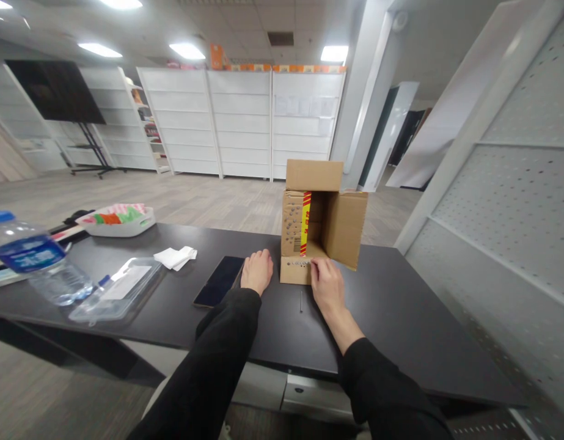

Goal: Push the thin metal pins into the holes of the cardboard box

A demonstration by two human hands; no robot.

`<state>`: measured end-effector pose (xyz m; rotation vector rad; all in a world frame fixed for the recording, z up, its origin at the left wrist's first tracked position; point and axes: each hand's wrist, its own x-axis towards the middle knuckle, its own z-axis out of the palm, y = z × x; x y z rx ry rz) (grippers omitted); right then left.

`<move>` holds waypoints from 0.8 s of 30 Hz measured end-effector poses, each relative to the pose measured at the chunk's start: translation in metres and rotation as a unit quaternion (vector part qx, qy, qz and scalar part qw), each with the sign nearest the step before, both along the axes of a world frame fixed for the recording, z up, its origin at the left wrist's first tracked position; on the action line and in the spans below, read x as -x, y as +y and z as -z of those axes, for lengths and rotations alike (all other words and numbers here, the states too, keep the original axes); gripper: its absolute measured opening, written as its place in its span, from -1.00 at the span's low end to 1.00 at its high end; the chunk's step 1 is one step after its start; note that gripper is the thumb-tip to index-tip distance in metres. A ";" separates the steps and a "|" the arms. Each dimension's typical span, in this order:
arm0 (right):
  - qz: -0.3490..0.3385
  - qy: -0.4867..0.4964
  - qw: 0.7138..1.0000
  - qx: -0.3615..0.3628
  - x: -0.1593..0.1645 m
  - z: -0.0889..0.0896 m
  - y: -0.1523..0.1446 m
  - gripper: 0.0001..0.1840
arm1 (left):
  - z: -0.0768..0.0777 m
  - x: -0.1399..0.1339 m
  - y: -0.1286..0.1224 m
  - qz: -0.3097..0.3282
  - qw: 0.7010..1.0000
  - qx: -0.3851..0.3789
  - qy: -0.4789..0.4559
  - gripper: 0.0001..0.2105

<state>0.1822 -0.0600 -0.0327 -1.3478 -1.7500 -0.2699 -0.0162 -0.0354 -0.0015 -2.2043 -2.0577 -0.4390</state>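
An open cardboard box (291, 223) stands on the dark table, its lower front flap (293, 275) hanging down. Small grey metal-looking dots stud the box's left front panel and form a row along that flap. My right hand (328, 287) has its fingers pinched together at the row's right end; whatever is between the fingertips is hidden. My left hand (257, 272) rests on the table left of the box, fingers curled together, with nothing visible in it. Beside it lies a black phone or tablet (219, 282). A thin metal pin or nail (301, 301) lies in front of the flap.
To the left are crumpled white tissue (175, 258), a clear plastic case (121, 290), a water bottle (43, 263) with a blue cap and a white basket (121, 228) of colourful packets. A perforated panel (515, 201) borders the table's right side.
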 end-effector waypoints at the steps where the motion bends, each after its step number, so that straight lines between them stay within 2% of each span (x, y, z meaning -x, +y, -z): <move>1: 0.005 -0.001 1.000 0.002 0.000 0.000 0.000 -0.67 | 0.000 0.000 0.000 0.001 1.000 0.000 0.001 -0.75; 8: 0.026 -0.030 0.999 0.005 0.001 0.001 -0.001 -0.70 | -0.002 -0.001 -0.001 0.001 1.000 0.004 0.003 -0.76; 24: 0.047 -0.028 0.998 0.009 0.004 -0.002 -0.004 -0.71 | -0.001 0.000 -0.001 -0.001 1.000 0.007 0.001 -0.77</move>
